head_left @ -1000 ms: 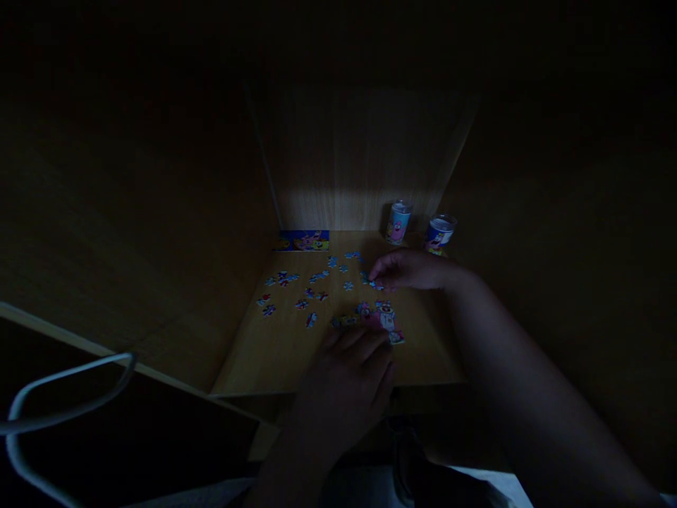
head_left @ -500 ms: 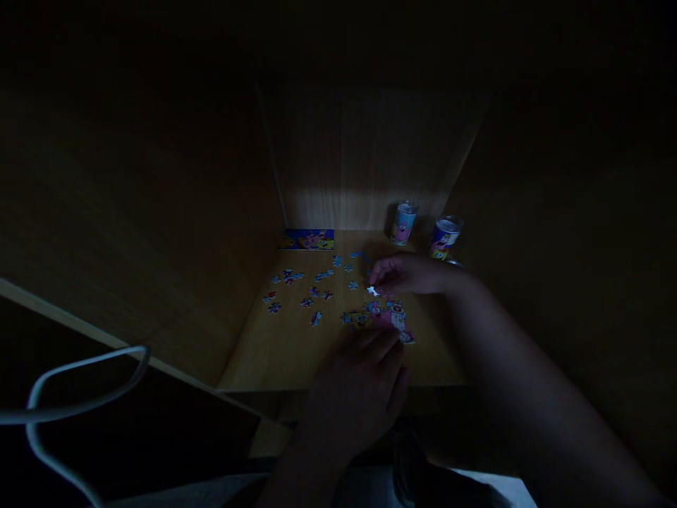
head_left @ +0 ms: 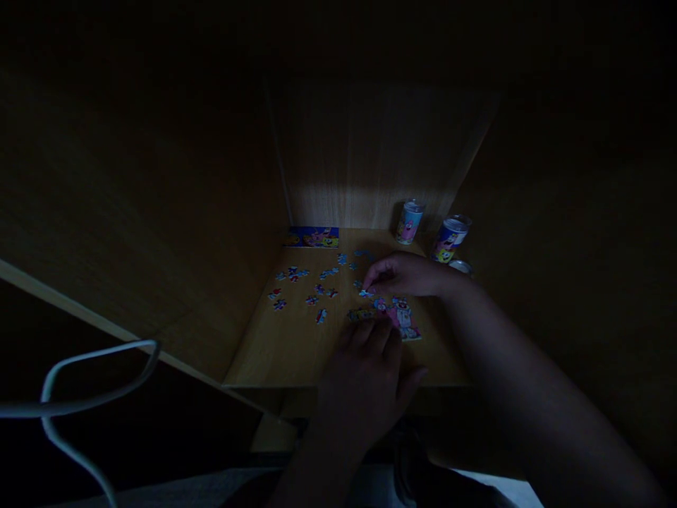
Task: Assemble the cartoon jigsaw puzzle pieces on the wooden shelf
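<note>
On a dimly lit wooden desk [head_left: 275, 356] lies a partly joined cluster of cartoon puzzle pieces [head_left: 399, 315]. My right hand [head_left: 405, 275] reaches in from the right, fingers pinched on a small puzzle piece [head_left: 364, 292] at the cluster's upper left edge. My left hand [head_left: 364, 384] rests flat on the desk with fingers stretched out, fingertips touching the cluster's lower left part. Several loose puzzle pieces [head_left: 312, 282] lie scattered to the left of both hands.
A picture card [head_left: 312, 237] lies at the back against the wooden wall. Two small printed cans [head_left: 410, 221] [head_left: 449, 240] stand at the back right, a round lid [head_left: 460, 266] beside them. Wooden walls enclose the desk. A white cable [head_left: 79, 395] loops at lower left.
My right hand picked a piece from the desk and brought it down-left to the cluster's edge. My left hand stayed by the cluster; the camera view shifted slightly.
</note>
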The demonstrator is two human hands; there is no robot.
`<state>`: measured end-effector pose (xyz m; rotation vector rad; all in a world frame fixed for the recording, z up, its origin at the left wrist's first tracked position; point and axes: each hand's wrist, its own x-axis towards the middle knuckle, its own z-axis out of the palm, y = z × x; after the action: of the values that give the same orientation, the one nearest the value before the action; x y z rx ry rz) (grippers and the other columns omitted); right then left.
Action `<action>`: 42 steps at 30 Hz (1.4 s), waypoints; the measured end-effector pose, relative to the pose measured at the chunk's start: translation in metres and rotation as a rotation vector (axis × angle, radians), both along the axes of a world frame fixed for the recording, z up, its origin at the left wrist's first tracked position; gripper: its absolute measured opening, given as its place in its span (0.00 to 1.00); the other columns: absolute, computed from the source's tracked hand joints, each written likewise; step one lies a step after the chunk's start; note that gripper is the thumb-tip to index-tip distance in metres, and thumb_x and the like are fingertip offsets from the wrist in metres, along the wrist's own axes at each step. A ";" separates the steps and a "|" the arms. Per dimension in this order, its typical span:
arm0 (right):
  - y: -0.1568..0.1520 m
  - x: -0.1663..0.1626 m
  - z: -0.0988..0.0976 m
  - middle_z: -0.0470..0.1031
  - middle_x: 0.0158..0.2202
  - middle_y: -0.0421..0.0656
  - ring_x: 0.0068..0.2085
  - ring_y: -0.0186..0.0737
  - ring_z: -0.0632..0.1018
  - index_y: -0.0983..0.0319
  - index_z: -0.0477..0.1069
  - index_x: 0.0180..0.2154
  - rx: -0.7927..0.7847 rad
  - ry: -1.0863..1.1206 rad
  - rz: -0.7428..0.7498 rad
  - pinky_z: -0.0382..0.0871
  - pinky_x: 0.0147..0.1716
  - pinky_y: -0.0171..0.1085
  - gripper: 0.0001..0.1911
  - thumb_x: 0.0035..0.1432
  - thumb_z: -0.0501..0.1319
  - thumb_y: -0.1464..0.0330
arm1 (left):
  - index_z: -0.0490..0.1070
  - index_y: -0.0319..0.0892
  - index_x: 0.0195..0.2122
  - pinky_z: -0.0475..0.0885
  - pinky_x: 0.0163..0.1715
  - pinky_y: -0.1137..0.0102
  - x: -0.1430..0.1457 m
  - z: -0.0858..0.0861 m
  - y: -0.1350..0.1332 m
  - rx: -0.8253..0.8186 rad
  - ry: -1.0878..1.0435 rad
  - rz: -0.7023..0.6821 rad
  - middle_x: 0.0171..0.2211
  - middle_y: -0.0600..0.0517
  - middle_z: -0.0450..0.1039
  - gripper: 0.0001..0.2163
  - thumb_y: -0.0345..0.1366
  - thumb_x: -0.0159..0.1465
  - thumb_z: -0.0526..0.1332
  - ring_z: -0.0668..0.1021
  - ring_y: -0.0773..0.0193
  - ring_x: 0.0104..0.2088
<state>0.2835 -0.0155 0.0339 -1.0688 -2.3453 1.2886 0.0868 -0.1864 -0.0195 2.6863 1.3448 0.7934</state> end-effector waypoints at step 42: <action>-0.004 -0.013 0.001 0.88 0.42 0.38 0.42 0.39 0.84 0.57 0.87 0.45 -0.010 0.020 -0.007 0.77 0.46 0.36 0.12 0.59 0.73 0.65 | 0.75 0.40 0.69 0.79 0.68 0.50 -0.002 0.004 0.000 -0.020 0.015 -0.077 0.70 0.42 0.77 0.24 0.50 0.80 0.61 0.77 0.47 0.70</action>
<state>0.2704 -0.0193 0.0351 -1.0621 -2.3209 1.3036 0.0848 -0.1862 -0.0150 2.7153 1.2368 0.7506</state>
